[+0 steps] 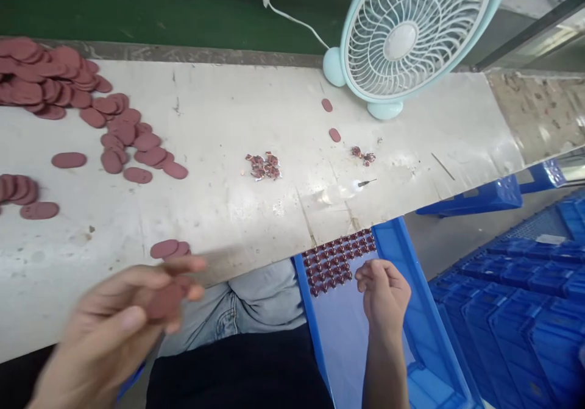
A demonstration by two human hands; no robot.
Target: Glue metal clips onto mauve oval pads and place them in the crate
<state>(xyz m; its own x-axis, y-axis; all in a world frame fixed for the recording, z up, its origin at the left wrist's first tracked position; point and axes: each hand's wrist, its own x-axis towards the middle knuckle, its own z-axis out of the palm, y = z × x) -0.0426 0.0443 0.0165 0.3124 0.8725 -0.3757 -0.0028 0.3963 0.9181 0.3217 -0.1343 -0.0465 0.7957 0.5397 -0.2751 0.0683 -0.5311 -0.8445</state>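
My left hand (107,327), a little blurred, is closed on a flat reddish-brown oval piece (165,302) at the lower left, in front of the table edge. Just beyond its fingertips, a few matching oval pieces (164,248) lie on the table. Over the blue crate (406,256) is my right hand (386,290), with its fingers pinched together; anything between them is hidden. Beside those fingers, small dark-red parts with shiny bits (326,267) stand in rows on the pale sheet (338,323) inside the crate.
Oval pieces are heaped (41,80) on the white table (201,116) at the left. Clusters of small parts (264,166) and a clear syringe-like bottle with a needle tip (340,192) lie mid-table. A light-blue fan (400,40) stands behind. Blue crates (516,311) are stacked at right.
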